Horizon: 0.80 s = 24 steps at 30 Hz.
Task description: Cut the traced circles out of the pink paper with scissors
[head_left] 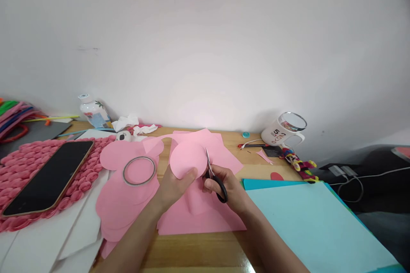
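My left hand pinches a round piece of pink paper by its lower edge, thumb on top. In my right hand is a pair of scissors with black handles; the blades point up along the paper circle's right edge. Whether the blades touch the paper I cannot tell. Below both hands lies a stack of pink paper sheets. To the left are several cut pink paper circles, with a roll of tape resting on them.
Far left, a phone lies on a pink textured mat. Behind stand a white bottle and crumpled tissue. To the right are light blue paper, a tilted white mug and a small doll.
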Each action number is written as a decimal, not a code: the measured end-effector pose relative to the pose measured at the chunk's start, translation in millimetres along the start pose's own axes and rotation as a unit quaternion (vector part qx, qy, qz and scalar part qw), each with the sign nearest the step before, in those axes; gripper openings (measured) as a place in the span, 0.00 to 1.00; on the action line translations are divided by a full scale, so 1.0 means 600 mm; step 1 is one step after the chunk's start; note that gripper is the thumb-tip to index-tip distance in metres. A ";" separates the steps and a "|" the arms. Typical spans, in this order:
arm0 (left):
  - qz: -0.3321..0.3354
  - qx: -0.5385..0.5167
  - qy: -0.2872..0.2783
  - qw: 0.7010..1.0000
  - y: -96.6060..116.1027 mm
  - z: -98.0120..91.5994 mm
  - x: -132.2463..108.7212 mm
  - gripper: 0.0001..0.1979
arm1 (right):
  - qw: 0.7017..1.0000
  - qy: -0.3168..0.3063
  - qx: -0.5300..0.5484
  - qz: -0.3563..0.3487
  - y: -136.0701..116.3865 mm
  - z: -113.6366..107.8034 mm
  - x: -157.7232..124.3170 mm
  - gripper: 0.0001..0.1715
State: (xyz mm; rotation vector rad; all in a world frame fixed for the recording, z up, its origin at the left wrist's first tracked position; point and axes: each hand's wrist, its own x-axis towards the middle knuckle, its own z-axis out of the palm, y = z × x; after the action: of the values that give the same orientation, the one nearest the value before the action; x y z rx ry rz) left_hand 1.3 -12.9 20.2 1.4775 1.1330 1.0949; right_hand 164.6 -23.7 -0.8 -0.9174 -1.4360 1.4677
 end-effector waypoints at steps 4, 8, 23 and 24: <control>-0.017 0.010 0.012 1.000 -0.001 -0.001 -0.001 0.19 | 1.000 -0.001 0.006 0.002 0.002 -0.001 0.000 0.19; -0.024 0.020 0.025 0.999 -0.002 -0.001 -0.001 0.21 | 1.000 0.000 0.000 0.007 0.002 -0.001 0.000 0.19; -0.018 0.028 0.032 0.999 -0.004 -0.002 0.001 0.20 | 1.000 -0.002 0.025 0.016 0.013 -0.005 0.000 0.16; -0.017 0.025 0.033 0.999 -0.005 -0.002 0.002 0.20 | 0.999 -0.002 0.029 0.016 0.014 -0.005 0.000 0.16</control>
State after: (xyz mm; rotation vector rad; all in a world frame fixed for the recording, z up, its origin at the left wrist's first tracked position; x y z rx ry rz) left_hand 0.1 -11.4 17.7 1.4652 1.2350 1.1071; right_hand 166.6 -22.6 -9.4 -0.9048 -1.3816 1.5274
